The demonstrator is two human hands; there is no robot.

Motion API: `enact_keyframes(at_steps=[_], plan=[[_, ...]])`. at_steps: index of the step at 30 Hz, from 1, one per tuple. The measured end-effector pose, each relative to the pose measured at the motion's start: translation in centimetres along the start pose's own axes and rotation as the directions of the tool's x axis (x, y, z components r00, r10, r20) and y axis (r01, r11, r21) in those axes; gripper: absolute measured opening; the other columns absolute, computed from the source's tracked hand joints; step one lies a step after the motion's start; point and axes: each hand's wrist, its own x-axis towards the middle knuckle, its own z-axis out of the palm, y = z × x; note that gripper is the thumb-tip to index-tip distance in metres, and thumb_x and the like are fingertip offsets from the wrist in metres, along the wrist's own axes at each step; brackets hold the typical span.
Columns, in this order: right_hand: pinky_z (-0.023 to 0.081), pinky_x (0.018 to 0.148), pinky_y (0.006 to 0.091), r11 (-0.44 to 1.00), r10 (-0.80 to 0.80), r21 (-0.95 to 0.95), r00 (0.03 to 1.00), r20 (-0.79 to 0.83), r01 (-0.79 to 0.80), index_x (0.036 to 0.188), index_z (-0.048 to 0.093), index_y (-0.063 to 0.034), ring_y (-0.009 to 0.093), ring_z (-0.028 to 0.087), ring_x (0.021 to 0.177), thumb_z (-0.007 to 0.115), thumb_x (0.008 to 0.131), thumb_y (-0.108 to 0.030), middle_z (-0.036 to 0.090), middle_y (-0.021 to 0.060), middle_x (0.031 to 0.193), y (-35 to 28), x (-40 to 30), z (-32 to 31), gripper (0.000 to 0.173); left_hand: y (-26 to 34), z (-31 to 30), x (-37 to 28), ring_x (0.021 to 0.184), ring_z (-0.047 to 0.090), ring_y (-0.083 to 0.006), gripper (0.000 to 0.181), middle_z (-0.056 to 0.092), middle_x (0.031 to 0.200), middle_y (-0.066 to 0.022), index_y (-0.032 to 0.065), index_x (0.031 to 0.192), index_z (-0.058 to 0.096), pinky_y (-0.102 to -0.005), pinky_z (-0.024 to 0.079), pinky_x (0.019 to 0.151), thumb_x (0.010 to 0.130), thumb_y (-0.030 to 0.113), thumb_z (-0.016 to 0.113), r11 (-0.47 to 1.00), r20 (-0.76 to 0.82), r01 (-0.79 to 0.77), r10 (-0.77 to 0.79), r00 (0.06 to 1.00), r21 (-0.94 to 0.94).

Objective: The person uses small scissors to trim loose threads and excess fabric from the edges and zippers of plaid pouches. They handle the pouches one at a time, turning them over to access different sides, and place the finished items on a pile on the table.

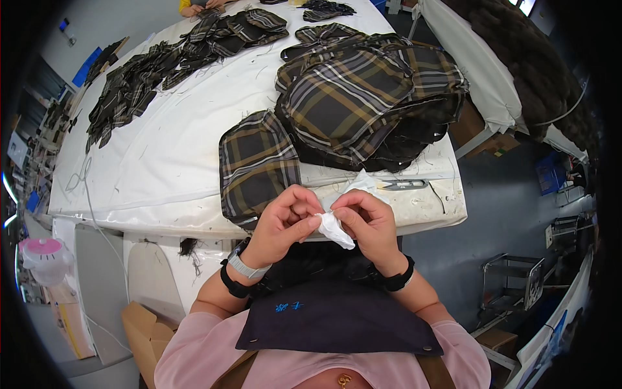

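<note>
A small crumpled white tissue or cloth (336, 231) is pinched between my two hands, just over the table's front edge. My left hand (290, 216) holds its left end between thumb and fingers. With thumb and forefinger, my right hand (367, 221) grips the other side. Just beyond the hands lies a pale crumpled piece (362, 182), partly hidden by my right hand. Thread snips (406, 185) rest to its right. A plaid fabric piece (260, 163) with a bit of zipper at its lower edge lies left of my hands.
Stacked plaid fabric pieces (350, 97) stand on the white-covered table (180, 150). More plaid pieces (129, 87) are heaped at the far left. Across the table, a person's hands (204, 7) are visible. A metal cart (512, 282) is on the floor at right; an open cardboard box (146, 335) sits lower left.
</note>
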Motion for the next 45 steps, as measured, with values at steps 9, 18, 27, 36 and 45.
enact_keyframes(at_steps=[9, 18, 27, 36, 45], plan=[[0.039, 0.060, 0.0184, 0.906, -0.244, -0.362, 0.969, -0.024, 0.220, 0.102, 0.060, -0.0011, 0.002, 0.050, 0.069, 0.062, 0.098, -0.009, 0.059, -0.0014, 0.084, 0.7, -0.1, 0.6, 0.008, -0.5, 0.8, -0.3, 0.063, 0.046, -0.0021, 0.011, 0.057, 0.086, 0.0018, 0.0050, 0.108, 0.056, -0.0178, 0.036, 0.055, 0.098, 0.009, 0.060, 0.977, -0.006, -0.052, 0.054, 0.999, 0.206], [0.038, 0.059, 0.0189, 0.962, -0.099, -0.258, 0.994, -0.039, 0.086, 0.103, 0.059, -0.0018, 0.002, 0.048, 0.068, 0.062, 0.098, -0.009, 0.059, -0.0017, 0.085, 1.1, -0.3, 0.7, 0.009, -0.6, -0.5, 0.0, 0.062, 0.046, -0.0015, 0.021, 0.058, 0.089, 0.0007, 0.0047, 0.112, 0.054, -0.0170, 0.034, 0.054, 0.095, 0.009, 0.065, 0.972, 0.141, 0.050, -0.017, 0.990, -0.232], [0.050, 0.071, 0.0225, 0.955, -0.125, -0.279, 0.990, -0.069, 0.101, 0.103, 0.062, -0.0001, 0.008, 0.062, 0.078, 0.062, 0.095, -0.004, 0.067, 0.0035, 0.091, 1.4, -0.1, 0.6, 0.009, -0.7, -0.7, 0.0, 0.057, 0.047, -0.0010, 0.023, 0.067, 0.085, -0.0006, 0.0035, 0.111, 0.061, -0.0164, 0.033, 0.050, 0.092, 0.011, 0.071, 0.999, 0.012, 0.016, -0.016, 1.000, -0.047], [0.044, 0.058, 0.0212, 0.776, -0.473, -0.534, 0.870, -0.139, 0.337, 0.099, 0.064, -0.0013, 0.008, 0.056, 0.068, 0.068, 0.089, -0.001, 0.061, 0.0041, 0.089, -0.6, -0.4, -0.2, 0.011, -0.4, 0.4, 0.1, 0.056, 0.047, -0.0034, 0.025, 0.066, 0.081, -0.0006, 0.0019, 0.119, 0.064, -0.0186, 0.036, 0.051, 0.095, 0.008, 0.065, 0.999, -0.160, -0.032, 0.036, 0.986, 0.026], [0.045, 0.064, 0.0210, 0.868, -0.298, -0.437, 0.951, -0.078, 0.236, 0.097, 0.065, -0.0016, 0.008, 0.056, 0.072, 0.073, 0.085, -0.002, 0.060, 0.0041, 0.093, -0.7, -0.6, -0.8, 0.014, -0.1, 1.6, -0.1, 0.066, 0.055, -0.0039, 0.024, 0.065, 0.083, 0.0006, 0.0025, 0.119, 0.065, -0.0184, 0.042, 0.060, 0.096, 0.008, 0.064, 0.964, -0.179, -0.080, 0.128, 0.975, 0.252]])
